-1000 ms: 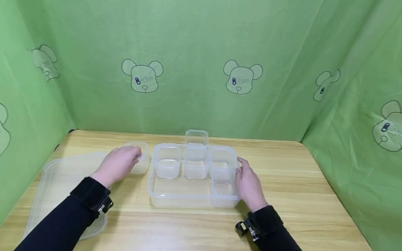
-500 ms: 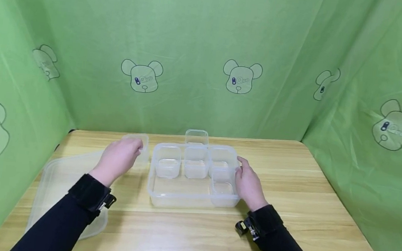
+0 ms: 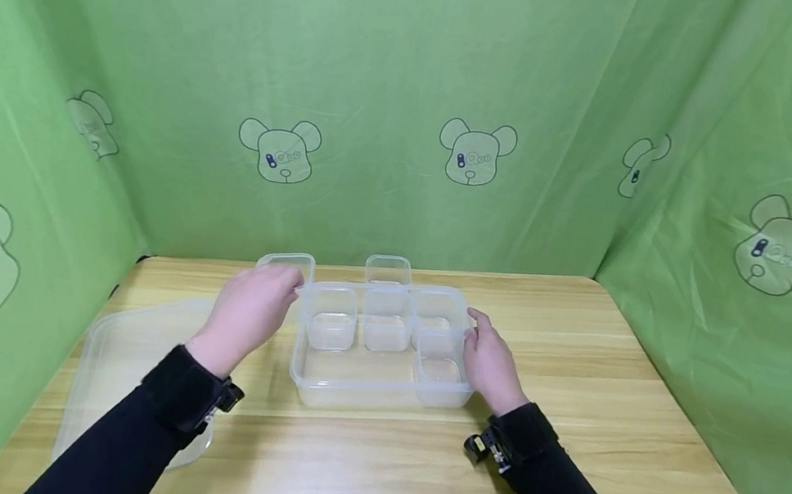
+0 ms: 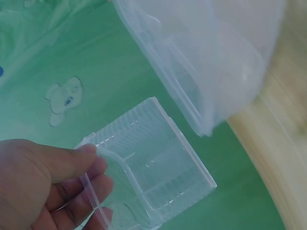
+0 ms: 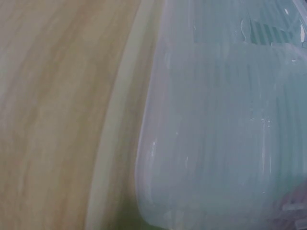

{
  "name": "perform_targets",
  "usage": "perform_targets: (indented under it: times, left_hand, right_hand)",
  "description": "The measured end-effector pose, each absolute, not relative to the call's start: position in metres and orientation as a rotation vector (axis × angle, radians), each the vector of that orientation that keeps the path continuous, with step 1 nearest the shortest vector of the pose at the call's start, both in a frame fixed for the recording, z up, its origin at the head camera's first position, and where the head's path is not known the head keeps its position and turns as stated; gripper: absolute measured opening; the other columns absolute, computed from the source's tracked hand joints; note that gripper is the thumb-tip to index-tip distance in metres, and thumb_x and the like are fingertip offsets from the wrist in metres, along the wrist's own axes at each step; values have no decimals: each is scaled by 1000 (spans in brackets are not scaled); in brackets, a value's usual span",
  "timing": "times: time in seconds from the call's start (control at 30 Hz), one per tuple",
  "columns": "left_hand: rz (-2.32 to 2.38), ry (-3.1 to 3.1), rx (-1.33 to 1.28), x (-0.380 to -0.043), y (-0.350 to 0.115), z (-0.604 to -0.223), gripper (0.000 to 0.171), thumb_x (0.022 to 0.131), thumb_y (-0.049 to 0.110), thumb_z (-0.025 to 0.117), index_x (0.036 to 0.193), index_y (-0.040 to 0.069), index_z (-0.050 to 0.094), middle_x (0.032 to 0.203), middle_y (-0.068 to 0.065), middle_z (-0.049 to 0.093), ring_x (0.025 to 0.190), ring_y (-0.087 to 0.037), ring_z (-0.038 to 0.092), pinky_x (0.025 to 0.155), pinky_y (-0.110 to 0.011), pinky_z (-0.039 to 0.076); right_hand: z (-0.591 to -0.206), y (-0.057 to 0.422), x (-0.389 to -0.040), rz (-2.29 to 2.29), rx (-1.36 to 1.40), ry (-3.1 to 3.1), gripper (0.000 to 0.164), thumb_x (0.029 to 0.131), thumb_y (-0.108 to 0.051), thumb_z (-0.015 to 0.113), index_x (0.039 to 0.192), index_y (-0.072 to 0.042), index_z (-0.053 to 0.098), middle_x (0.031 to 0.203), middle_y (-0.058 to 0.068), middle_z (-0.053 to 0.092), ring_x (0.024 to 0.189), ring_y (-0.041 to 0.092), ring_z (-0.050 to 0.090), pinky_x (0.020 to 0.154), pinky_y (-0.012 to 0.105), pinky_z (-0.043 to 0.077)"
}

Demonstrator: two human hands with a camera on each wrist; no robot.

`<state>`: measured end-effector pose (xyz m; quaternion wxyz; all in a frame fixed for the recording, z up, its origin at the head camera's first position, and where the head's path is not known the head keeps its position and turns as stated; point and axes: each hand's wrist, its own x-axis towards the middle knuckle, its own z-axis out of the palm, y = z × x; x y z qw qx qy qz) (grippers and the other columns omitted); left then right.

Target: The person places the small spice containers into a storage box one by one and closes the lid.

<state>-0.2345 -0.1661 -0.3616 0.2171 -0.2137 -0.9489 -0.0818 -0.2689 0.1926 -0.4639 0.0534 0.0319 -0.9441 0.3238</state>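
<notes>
In the head view my left hand [image 3: 251,307] holds up a small clear plastic container [image 3: 290,260] at the left rear corner of a larger clear box [image 3: 363,395]. From the left wrist view, my thumb and fingers pinch this container [image 4: 165,158] by its rim, and its ribbed walls are tilted. My right hand [image 3: 493,366] rests against the box's right side, fingers extended along the rim. Small clear containers [image 3: 330,329] stand inside the box along its back and right. The right wrist view shows the box wall [image 5: 216,129] close up, with only a blurred bit of hand.
A large flat translucent lid [image 3: 129,363] lies on the wooden table [image 3: 353,472] at the left, partly under my left forearm. Another small clear container [image 3: 388,267] stands behind the box. Green cloth [image 3: 391,49] encloses the table's back and sides.
The small container left of the box has risen off the table in my left hand and moved back, then right toward the box's corner. My right hand and the box have stayed still.
</notes>
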Motion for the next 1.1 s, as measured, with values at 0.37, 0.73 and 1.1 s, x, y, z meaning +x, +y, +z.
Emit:
perform_targets:
  times: [0.37, 0.73, 1.1]
  left_hand:
    - [-223, -2472, -775, -222, -133, -359, 13, 87, 7, 76, 96, 7, 66, 92, -6, 72, 87, -26, 68, 73, -41, 55]
    - [-237, -2408, -882, -214, -104, -372, 16, 84, 6, 79, 93, 9, 67, 85, -2, 69, 80, -22, 67, 70, -37, 54]
    - [-190, -2489, -897, -207, -82, -380, 14, 87, 13, 78, 97, 12, 68, 88, 2, 70, 79, -18, 66, 64, -31, 49]
  right_hand:
    - [-464, 193, -269, 990, 94, -2882, 47, 108, -16, 34, 153, -2, 31, 135, 31, 54, 114, 42, 60, 94, 56, 49]
    - [-465, 193, -270, 994, 77, -2890, 47, 108, -17, 34, 153, -2, 31, 138, 31, 52, 120, 43, 57, 98, 57, 46]
    - [-465, 193, -269, 990, 88, -2878, 47, 108, -17, 34, 153, -2, 31, 137, 31, 53, 120, 44, 56, 99, 58, 46]
